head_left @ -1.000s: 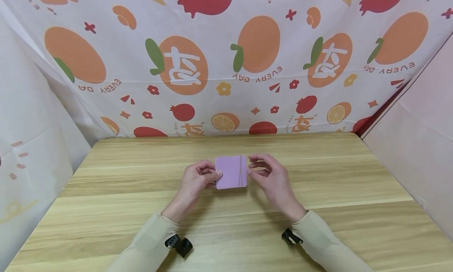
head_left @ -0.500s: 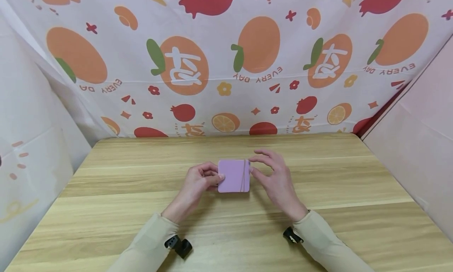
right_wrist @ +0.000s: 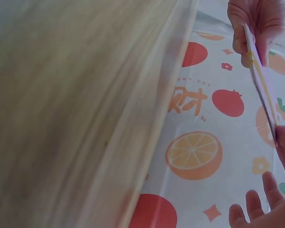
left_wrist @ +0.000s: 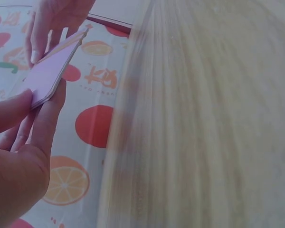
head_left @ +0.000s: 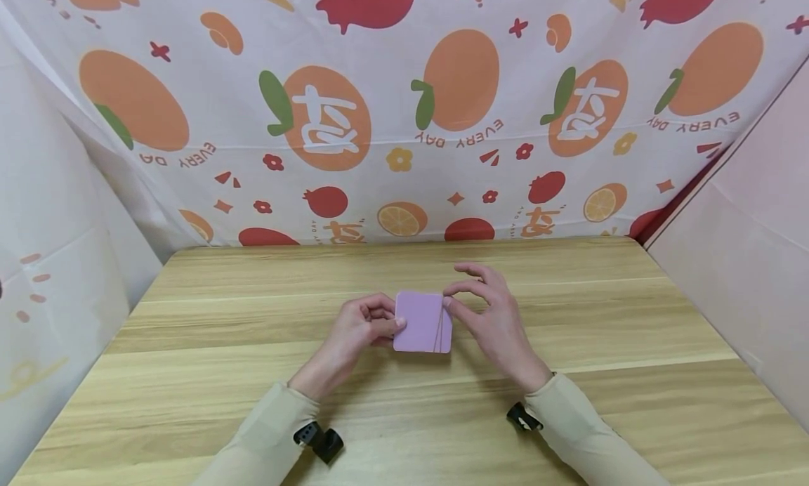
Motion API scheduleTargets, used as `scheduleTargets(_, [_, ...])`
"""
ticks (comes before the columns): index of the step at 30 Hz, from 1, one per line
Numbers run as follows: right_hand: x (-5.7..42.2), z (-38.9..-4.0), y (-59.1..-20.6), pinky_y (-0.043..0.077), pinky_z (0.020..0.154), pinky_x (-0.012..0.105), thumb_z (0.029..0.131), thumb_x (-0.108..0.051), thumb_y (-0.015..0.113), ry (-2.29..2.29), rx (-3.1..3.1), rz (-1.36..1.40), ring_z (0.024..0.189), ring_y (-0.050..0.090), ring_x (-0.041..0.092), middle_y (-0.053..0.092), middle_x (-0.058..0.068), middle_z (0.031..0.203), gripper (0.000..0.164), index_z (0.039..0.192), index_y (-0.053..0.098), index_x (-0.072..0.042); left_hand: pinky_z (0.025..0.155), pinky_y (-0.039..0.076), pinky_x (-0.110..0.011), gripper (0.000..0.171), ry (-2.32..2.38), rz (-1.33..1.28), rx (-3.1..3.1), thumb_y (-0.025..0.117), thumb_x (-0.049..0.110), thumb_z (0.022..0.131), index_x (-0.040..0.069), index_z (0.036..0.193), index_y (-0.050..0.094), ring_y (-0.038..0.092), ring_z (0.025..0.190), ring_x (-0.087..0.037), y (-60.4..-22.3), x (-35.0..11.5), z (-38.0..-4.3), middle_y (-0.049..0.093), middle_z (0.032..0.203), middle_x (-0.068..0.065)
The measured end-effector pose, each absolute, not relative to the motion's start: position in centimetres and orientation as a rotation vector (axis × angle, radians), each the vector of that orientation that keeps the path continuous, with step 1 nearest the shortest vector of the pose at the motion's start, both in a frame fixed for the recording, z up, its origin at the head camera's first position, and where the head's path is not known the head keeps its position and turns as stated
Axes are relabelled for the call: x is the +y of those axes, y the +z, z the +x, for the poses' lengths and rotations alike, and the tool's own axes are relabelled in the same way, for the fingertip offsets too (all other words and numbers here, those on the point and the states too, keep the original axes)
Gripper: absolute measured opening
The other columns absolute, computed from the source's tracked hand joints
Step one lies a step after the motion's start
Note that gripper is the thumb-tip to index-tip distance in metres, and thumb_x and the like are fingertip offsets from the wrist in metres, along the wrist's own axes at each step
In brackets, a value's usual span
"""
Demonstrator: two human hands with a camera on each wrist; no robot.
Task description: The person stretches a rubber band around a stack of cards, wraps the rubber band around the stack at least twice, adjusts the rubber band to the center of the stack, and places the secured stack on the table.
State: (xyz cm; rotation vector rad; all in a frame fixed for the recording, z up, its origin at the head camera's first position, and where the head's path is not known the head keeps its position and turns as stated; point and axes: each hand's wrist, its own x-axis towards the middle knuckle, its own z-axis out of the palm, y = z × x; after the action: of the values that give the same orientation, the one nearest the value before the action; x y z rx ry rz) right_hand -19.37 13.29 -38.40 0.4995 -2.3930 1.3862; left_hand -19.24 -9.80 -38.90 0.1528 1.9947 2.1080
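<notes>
A thin purple square pad point(head_left: 417, 322) with rounded corners is held up over the table, its face tilted toward the head camera. A thin rubber band point(head_left: 439, 328) runs around it near its right edge, its two strands spreading apart toward the near side. The left hand point(head_left: 369, 324) pinches the pad's left edge, thumb on the face and fingers behind. At the far right corner, beside the band, the right hand point(head_left: 489, 317) pinches with thumb and index finger, its other fingers raised. In the left wrist view the pad point(left_wrist: 50, 71) shows a light, layered edge.
The wooden table point(head_left: 404, 416) spreads beneath both hands. Behind it hangs a white fruit-print cloth point(head_left: 392, 121), with pale panels at either side. A black wrist camera point(head_left: 319, 440) sits on the left sleeve and another black wrist camera point(head_left: 523, 417) on the right.
The pad and left hand have shifted slightly right and nearer the body. The right hand's fingertips have come from beside the pad's right edge onto its far right corner.
</notes>
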Motion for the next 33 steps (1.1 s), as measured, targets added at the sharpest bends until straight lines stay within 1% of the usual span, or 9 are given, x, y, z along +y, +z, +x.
scheduleTargets(6, [13.5, -19.6, -38.5, 0.036, 0.105, 0.053, 0.089, -0.031, 0.074, 1.557, -2.447, 0.447, 0.129, 0.043, 0.017, 0.054, -0.007, 0.134, 0.01, 0.097, 0.074, -0.026, 0.064, 0.056, -0.029, 0.009, 2.092, 0.211, 1.967, 0.069, -0.005, 0.085, -0.003, 0.091, 0.063, 0.064, 0.071, -0.015, -39.0, -9.9, -19.2, 0.066, 0.078, -0.005])
scheduleTargets(8, [13.6, -19.8, -38.7, 0.037, 0.105, 0.053, 0.089, -0.031, 0.075, 1.628, -2.45, 0.429, 0.128, 0.045, 0.018, 0.056, -0.005, 0.133, 0.01, 0.096, 0.074, -0.023, 0.064, 0.056, -0.029, 0.009, 2.088, 0.215, 1.959, 0.069, -0.005, 0.085, -0.002, 0.09, 0.063, 0.064, 0.071, -0.014, -39.1, -9.9, -19.2, 0.066, 0.078, -0.004])
scheduleTargets(11, [13.7, -20.2, -38.9, 0.04, 0.103, 0.052, 0.089, -0.026, 0.075, 1.736, -2.433, 0.427, 0.123, 0.051, 0.021, 0.06, 0.0, 0.129, 0.012, 0.095, 0.075, -0.016, 0.065, 0.056, -0.029, 0.009, 2.082, 0.222, 1.956, 0.07, -0.004, 0.085, 0.0, 0.088, 0.064, 0.064, 0.071, -0.013, -39.2, -9.7, -19.1, 0.067, 0.077, -0.003])
scheduleTargets(15, [13.7, -20.5, -39.0, 0.047, 0.096, 0.044, 0.089, -0.021, 0.075, 1.815, -2.456, 0.436, 0.116, 0.057, 0.021, 0.065, 0.002, 0.122, 0.014, 0.094, 0.076, -0.008, 0.065, 0.056, -0.029, 0.01, 2.068, 0.254, 1.951, 0.071, -0.003, 0.084, -0.006, 0.091, 0.063, 0.065, 0.071, -0.014, -39.3, -9.5, -18.9, 0.069, 0.078, -0.004])
scheduleTargets(19, [13.6, -20.4, -38.8, 0.05, 0.09, 0.035, 0.09, -0.021, 0.073, 1.828, -2.492, 0.427, 0.114, 0.059, 0.018, 0.067, 0.001, 0.119, 0.015, 0.093, 0.076, -0.007, 0.062, 0.055, -0.029, 0.017, 2.05, 0.269, 1.96, 0.071, -0.002, 0.084, -0.012, 0.096, 0.063, 0.065, 0.069, -0.016, -39.3, -9.3, -18.8, 0.07, 0.079, -0.006])
scheduleTargets(24, [13.5, -20.3, -38.9, 0.05, 0.091, 0.033, 0.09, -0.022, 0.074, 1.856, -2.481, 0.405, 0.115, 0.059, 0.017, 0.068, 0.002, 0.118, 0.016, 0.093, 0.076, -0.007, 0.062, 0.055, -0.028, 0.018, 2.049, 0.236, 1.996, 0.071, -0.003, 0.084, -0.012, 0.098, 0.065, 0.065, 0.07, -0.015, -39.6, -9.2, -18.8, 0.071, 0.082, -0.009])
scheduleTargets(26, [13.5, -20.3, -39.0, 0.049, 0.094, 0.034, 0.091, -0.023, 0.073, 1.881, -2.475, 0.398, 0.118, 0.057, 0.017, 0.067, 0.003, 0.119, 0.019, 0.096, 0.076, -0.005, 0.063, 0.055, -0.028, 0.02, 2.05, 0.222, 2.006, 0.071, -0.003, 0.084, -0.012, 0.101, 0.065, 0.066, 0.072, -0.014, -39.7, -9.2, -18.8, 0.071, 0.085, -0.009])
scheduleTargets(29, [13.5, -20.2, -39.1, 0.048, 0.098, 0.038, 0.092, -0.025, 0.071, 1.931, -2.452, 0.397, 0.12, 0.056, 0.018, 0.066, 0.004, 0.123, 0.026, 0.107, 0.074, -0.004, 0.065, 0.056, -0.028, 0.022, 2.061, 0.193, 2.008, 0.07, -0.003, 0.084, -0.013, 0.104, 0.065, 0.066, 0.073, -0.014, -39.9, -9.3, -18.9, 0.072, 0.087, -0.01])
scheduleTargets(33, [13.5, -20.1, -39.2, 0.046, 0.1, 0.04, 0.095, -0.026, 0.067, 1.945, -2.422, 0.402, 0.12, 0.055, 0.019, 0.064, 0.004, 0.125, 0.031, 0.121, 0.068, -0.008, 0.065, 0.056, -0.029, 0.023, 2.111, 0.128, 1.995, 0.069, -0.004, 0.084, -0.012, 0.105, 0.065, 0.066, 0.072, -0.015, -39.8, -9.6, -19.1, 0.071, 0.085, -0.01])
